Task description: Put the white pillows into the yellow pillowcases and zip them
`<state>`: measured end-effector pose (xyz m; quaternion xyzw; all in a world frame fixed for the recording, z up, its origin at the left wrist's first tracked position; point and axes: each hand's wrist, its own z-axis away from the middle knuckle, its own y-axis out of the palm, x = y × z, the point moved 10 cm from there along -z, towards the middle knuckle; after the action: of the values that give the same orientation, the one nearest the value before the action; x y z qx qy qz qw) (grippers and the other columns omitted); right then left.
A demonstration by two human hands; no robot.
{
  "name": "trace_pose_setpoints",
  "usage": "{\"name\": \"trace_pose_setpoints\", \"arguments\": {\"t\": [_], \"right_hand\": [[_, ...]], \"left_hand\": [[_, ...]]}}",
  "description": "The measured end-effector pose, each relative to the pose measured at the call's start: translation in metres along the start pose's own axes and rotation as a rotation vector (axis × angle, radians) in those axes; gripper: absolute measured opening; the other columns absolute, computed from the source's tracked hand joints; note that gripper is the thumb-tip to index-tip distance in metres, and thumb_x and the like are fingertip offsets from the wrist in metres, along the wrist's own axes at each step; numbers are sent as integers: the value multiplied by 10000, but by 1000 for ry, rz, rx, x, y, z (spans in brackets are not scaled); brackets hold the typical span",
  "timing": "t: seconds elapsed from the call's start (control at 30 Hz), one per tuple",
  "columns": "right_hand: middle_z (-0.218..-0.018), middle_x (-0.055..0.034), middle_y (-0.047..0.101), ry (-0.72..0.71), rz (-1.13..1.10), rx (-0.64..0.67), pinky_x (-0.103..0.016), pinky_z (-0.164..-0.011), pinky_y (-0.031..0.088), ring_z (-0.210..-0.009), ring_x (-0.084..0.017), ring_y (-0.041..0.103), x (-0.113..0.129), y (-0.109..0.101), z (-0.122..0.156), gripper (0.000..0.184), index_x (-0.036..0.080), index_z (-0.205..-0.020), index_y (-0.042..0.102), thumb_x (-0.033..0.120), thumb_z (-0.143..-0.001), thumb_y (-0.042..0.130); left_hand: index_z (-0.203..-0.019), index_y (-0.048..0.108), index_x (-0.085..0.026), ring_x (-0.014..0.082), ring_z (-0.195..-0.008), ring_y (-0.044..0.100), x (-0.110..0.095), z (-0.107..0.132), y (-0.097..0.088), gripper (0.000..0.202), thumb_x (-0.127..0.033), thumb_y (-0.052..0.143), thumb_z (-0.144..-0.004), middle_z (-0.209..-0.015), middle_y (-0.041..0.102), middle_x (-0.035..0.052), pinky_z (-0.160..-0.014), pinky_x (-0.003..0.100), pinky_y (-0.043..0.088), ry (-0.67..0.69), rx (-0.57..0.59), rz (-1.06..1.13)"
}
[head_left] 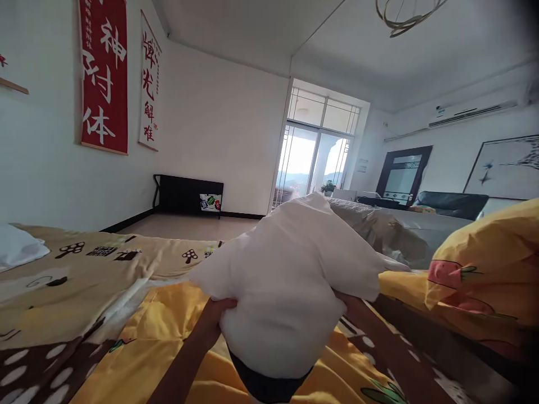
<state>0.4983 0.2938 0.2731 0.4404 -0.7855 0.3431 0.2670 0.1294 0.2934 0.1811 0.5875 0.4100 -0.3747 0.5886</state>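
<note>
A white pillow (290, 280) stands upright in front of me over a bed. My left hand (219, 311) grips its lower left side, fingers curled into the fabric. My right hand (351, 303) is at its lower right side, mostly hidden behind the pillow, so its fingers do not show. Something dark (269, 384) sits under the pillow's bottom edge. Beneath lies a yellow printed cover (168, 325) on top of a beige patterned sheet (84, 269).
A yellow pillow with a pink print (484, 269) lies at the right. Another white pillow (19, 247) shows at the far left. A grey covered bed (391, 230) stands behind, a black folding table (189, 193) against the wall, and a balcony door (311, 157) beyond.
</note>
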Motion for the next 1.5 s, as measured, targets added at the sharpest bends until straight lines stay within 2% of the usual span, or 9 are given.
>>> {"name": "trace_pose_setpoints", "arguments": {"t": [0.1, 0.2, 0.4, 0.5, 0.6, 0.73, 0.9, 1.2, 1.5], "right_hand": [[-753, -92, 686, 224, 97, 120, -315, -475, 507, -598, -220, 662, -43, 7, 53, 434, 199, -889, 657, 591, -831, 480], [-943, -102, 700, 266, 252, 170, -352, -568, 541, -699, -234, 685, -42, 1, 95, 508, 218, -1064, 617, 613, -765, 507], [-1135, -99, 632, -165, 428, 214, -387, -878, 485, -1032, -231, 596, 100, 30, 62, 410, 235, -1230, 540, 404, -864, 467], [-1366, -96, 494, -438, 500, 335, -429, -1052, 336, -1263, -241, 437, 170, 80, 30, 575, 226, -1363, 415, 207, -790, 460], [-1439, -93, 411, -589, 681, 593, -477, -1113, 179, -1346, -268, 323, 192, 138, 14, 732, 224, -1366, 409, 73, -653, 478], [-1039, -83, 646, -601, 787, 879, -420, -1017, 300, -1054, -251, 555, 175, 172, 12, 418, 188, -1001, 601, 65, -605, 549], [-874, -63, 634, -606, 773, 634, -382, -949, 349, -878, -205, 572, 160, 139, 26, 274, 178, -816, 551, 34, -592, 486], [-1360, -192, 504, -678, 750, 809, -478, -1084, 267, -1290, -295, 415, 69, 147, 160, 639, 104, -1330, 460, 361, -754, 561], [-1274, -210, 569, -738, 840, 655, -479, -1059, 318, -1239, -309, 466, 62, 172, 144, 569, 63, -1274, 535, 290, -754, 584]], "left_hand": [[-969, 660, -164, 315, -1057, 607, 4, -7, -14, 399, -84, 617, -580, -959, 716, 103, -932, 443, 459, 110, -106, -144], [-868, 679, -182, 327, -1133, 551, 6, -12, -15, 361, -45, 590, -545, -938, 708, 95, -1005, 454, 397, 174, -70, -220], [-857, 718, -227, 300, -1194, 500, -21, 4, 15, 437, -27, 527, -519, -1146, 662, 71, -1056, 375, 352, 403, 145, -396], [-856, 733, -239, 301, -1148, 534, -35, 28, 41, 379, -65, 556, -569, -1159, 656, 73, -1007, 356, 399, 508, 274, -506], [-959, 712, -240, 288, -1124, 549, -42, 58, 73, 378, -117, 525, -654, -1176, 643, 78, -967, 377, 432, 659, 406, -752], [-1076, 666, -247, 261, -1107, 553, -31, 69, 90, 476, -92, 452, -680, -1243, 596, 80, -940, 375, 446, 753, 472, -969], [-1366, 370, -156, 219, -1099, 573, -4, 13, 34, 683, -174, 528, -702, -1290, 545, 138, -923, 311, 465, 528, 300, -878], [-876, 667, -213, 205, -868, 647, 18, -7, -21, 244, -235, 437, -799, -863, 716, 50, -734, 258, 428, 317, 210, -1060], [-711, 643, -173, 192, -742, 631, 14, -10, -29, 256, -235, 409, -795, -741, 697, 58, -637, 247, 411, 231, 173, -1212]]}}
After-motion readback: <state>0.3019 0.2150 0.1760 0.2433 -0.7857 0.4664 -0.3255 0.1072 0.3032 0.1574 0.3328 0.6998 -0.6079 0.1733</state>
